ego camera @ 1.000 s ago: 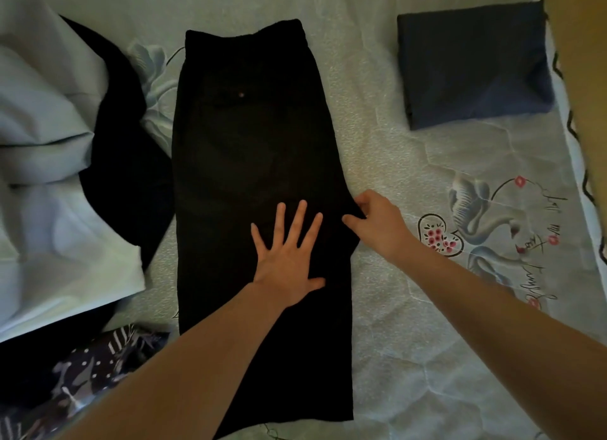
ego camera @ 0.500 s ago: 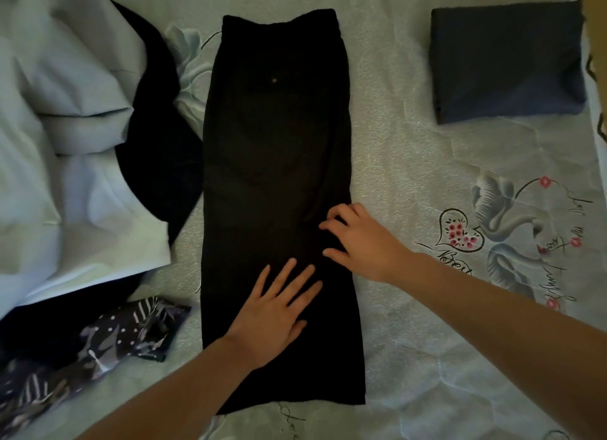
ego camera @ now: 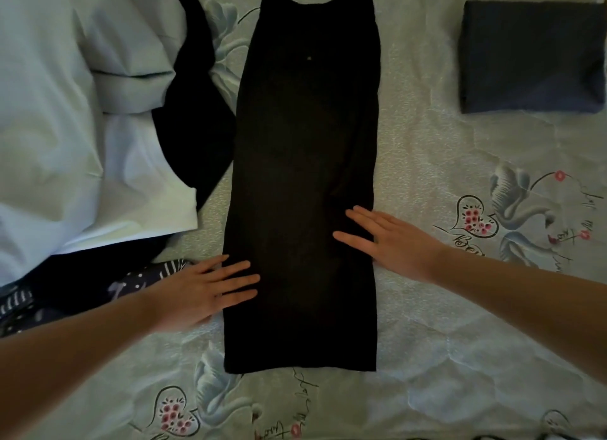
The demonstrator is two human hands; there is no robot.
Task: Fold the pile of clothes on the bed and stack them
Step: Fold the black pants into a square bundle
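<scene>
Swan-printed pale quilted bedspread [ego camera: 427, 183] carries the long black folded trousers [ego camera: 305, 177] at centre. Left hand [ego camera: 200, 290] and right hand [ego camera: 391, 239] press flat, fingers straight. Soft, limp cloth: I judge gripping the 2 bottom corners best.

Folded trousers [ego camera: 303, 183] lie lengthwise mid-bed [ego camera: 427, 183]. Unfolded clothes pile [ego camera: 75, 111] to their left, folded garment [ego camera: 530, 57] far right. Hands rest on both trouser edges.
</scene>
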